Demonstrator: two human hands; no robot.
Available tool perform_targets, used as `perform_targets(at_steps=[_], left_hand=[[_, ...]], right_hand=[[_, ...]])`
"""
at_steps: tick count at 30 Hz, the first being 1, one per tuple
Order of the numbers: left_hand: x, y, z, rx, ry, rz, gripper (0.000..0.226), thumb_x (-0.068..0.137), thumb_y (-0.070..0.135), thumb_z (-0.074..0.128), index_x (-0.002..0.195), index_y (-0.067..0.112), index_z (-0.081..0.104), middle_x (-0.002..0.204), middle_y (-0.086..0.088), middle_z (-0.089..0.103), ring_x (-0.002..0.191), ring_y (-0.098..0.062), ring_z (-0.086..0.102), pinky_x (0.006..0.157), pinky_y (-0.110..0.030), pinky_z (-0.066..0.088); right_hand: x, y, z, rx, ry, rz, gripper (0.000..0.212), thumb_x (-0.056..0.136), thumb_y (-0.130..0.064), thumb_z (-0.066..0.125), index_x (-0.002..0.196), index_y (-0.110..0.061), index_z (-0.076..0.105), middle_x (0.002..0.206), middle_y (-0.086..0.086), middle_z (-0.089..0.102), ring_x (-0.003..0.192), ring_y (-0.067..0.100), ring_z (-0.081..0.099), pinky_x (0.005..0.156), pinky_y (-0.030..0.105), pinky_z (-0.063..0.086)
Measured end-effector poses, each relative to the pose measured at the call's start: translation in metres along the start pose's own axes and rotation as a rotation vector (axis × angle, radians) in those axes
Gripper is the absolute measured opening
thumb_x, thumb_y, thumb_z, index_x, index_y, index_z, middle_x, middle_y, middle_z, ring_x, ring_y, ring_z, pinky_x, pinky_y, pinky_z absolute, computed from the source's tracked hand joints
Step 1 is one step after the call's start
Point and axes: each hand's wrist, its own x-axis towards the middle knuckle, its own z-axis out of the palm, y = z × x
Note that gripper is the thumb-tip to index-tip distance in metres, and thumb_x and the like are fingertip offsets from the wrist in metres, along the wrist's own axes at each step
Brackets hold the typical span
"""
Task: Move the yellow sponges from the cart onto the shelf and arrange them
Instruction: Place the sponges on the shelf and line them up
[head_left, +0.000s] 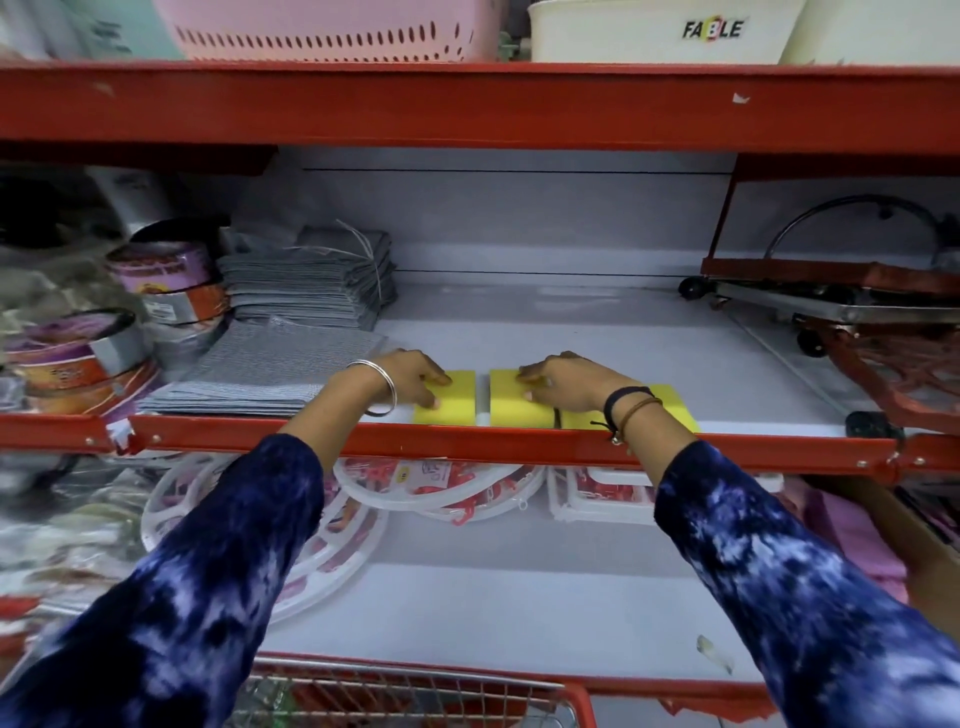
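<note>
Three yellow sponges lie in a row along the front edge of the white shelf (571, 322). My left hand (410, 382) rests its fingers on the left sponge (454, 402). My right hand (566, 387) lies over the middle sponge (511, 408), fingertips on its top. My right wrist partly hides the third sponge (675, 402) at the right. A narrow gap separates the left and middle sponges. Only the cart's red wire rim (415, 686) shows at the bottom of the view.
Stacks of grey cloths (306, 280) and round tins (166, 275) fill the shelf's left. A folded red trolley (841, 301) lies at the right. The red shelf lip (493, 444) runs in front of the sponges. Baskets stand above; white round racks (447, 488) lie below.
</note>
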Motion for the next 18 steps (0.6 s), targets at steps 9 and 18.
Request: perform_targets(at_steps=[9, 18], left_hand=[[-0.01, 0.015, 0.007, 0.01, 0.043, 0.036, 0.047, 0.089, 0.023, 0.062, 0.135, 0.018, 0.053, 0.149, -0.001, 0.045, 0.136, -0.023, 0.042, 0.115, -0.035, 0.031], [-0.014, 0.022, 0.013, -0.042, 0.067, 0.066, 0.047, 0.09, 0.022, 0.061, 0.136, 0.018, 0.052, 0.15, -0.002, 0.043, 0.137, -0.024, 0.04, 0.117, -0.037, 0.029]], right_hand=[[-0.014, 0.002, 0.004, 0.022, 0.026, 0.018, 0.047, 0.097, -0.031, 0.048, 0.142, -0.017, 0.045, 0.154, 0.0, 0.039, 0.141, 0.027, 0.036, 0.116, 0.038, 0.029], [-0.023, 0.004, 0.013, 0.059, 0.062, 0.022, 0.047, 0.098, -0.031, 0.046, 0.143, -0.021, 0.043, 0.155, -0.004, 0.037, 0.141, 0.025, 0.037, 0.119, 0.039, 0.028]])
